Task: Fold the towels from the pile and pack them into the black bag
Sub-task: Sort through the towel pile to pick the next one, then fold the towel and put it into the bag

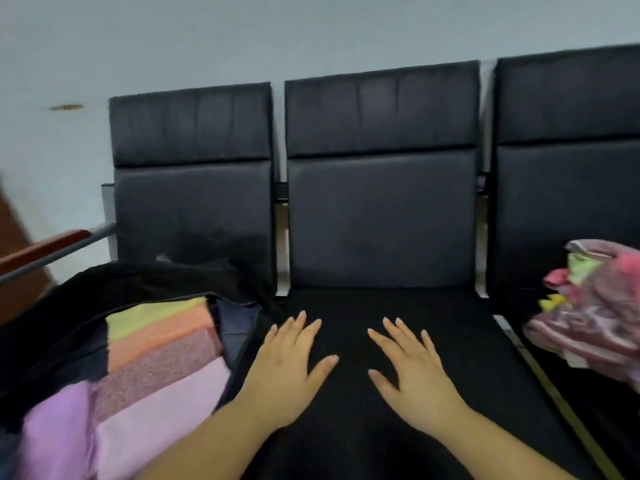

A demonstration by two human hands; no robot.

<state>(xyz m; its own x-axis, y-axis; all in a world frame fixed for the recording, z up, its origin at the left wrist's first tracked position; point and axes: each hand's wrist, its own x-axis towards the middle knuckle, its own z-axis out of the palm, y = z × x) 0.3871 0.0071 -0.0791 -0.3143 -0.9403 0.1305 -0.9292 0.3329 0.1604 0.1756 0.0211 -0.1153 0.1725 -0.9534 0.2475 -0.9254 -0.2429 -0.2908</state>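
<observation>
Both hands, left hand (294, 362) and right hand (412, 368), lie flat with fingers spread, holding nothing, on the black padded middle seat (450, 327), between towels, so next looks like a reach right to the crumpled pile of pink and yellow towels (595, 306), the open black fabric bag (69, 306) already holding folded pastel towels (162, 362).

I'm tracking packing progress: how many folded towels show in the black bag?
5, in a row in the black bag: yellow-green farthest, orange, speckled pink, pale pink, and purple nearest left. More may lie underneath.
</observation>
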